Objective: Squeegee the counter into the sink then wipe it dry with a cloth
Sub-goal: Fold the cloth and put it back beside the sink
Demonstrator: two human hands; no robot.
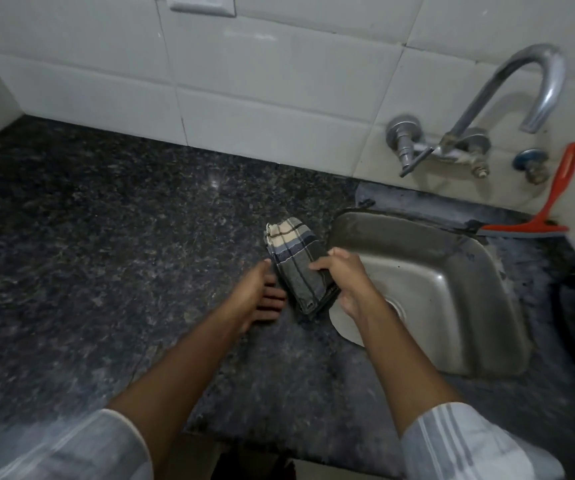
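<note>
A folded checked cloth [294, 259] in grey, blue and cream lies on the dark speckled granite counter [106, 244], just left of the steel sink [452, 306]. My right hand [343, 275] grips the cloth's right edge at the sink's rim. My left hand [256, 294] rests flat on the counter beside the cloth's left edge, fingers spread, touching or nearly touching it. A red squeegee [552, 202] leans against the tiled wall behind the sink's far right corner, its blade on the counter.
A chrome tap [507, 95] with a curved spout juts from the white tiled wall [244, 91] above the sink. A second small valve [532, 164] sits to its right. The counter's front edge runs near the bottom of the view.
</note>
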